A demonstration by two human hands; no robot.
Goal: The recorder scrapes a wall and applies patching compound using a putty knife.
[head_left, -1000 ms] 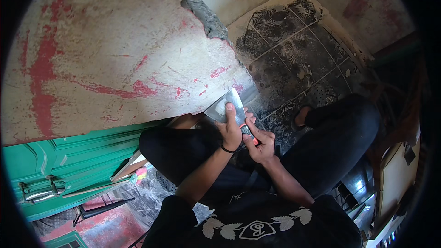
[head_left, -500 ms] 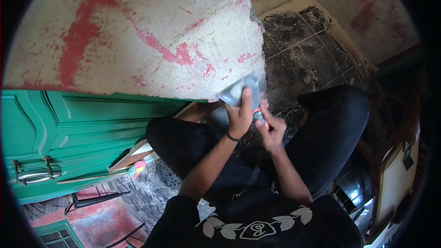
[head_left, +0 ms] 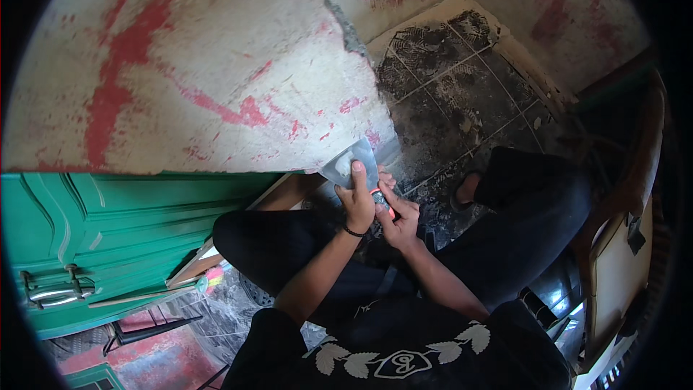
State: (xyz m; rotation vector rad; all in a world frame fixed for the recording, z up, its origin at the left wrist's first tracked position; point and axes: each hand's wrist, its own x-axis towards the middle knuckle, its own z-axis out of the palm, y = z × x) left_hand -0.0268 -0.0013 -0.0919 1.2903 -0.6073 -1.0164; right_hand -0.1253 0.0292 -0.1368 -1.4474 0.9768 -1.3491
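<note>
A wide metal scraper (head_left: 367, 153) rests at the lower corner of a whitish wall (head_left: 238, 50) streaked with red paint. My left hand (head_left: 357, 202) grips its blade, thumb pressed on the upper face beside a pale smear; the fingers underneath are mostly hidden. My right hand (head_left: 401, 220) is closed around the scraper's dark handle, which has an orange-red edge. The blade reaches the wall's lower edge, though exact contact is hard to tell.
A green panelled door (head_left: 144, 217) with a metal handle stands at the left. Dusty dark floor tiles (head_left: 462, 94) lie beyond the wall's broken edge. A wooden chair (head_left: 642, 166) is at the right, and a stick with a colourful tip (head_left: 213, 280) lies lower left.
Both hands and the scraper have shifted left and down in the view, as has the wall corner. The grip looks the same, and the motion blur is less.
</note>
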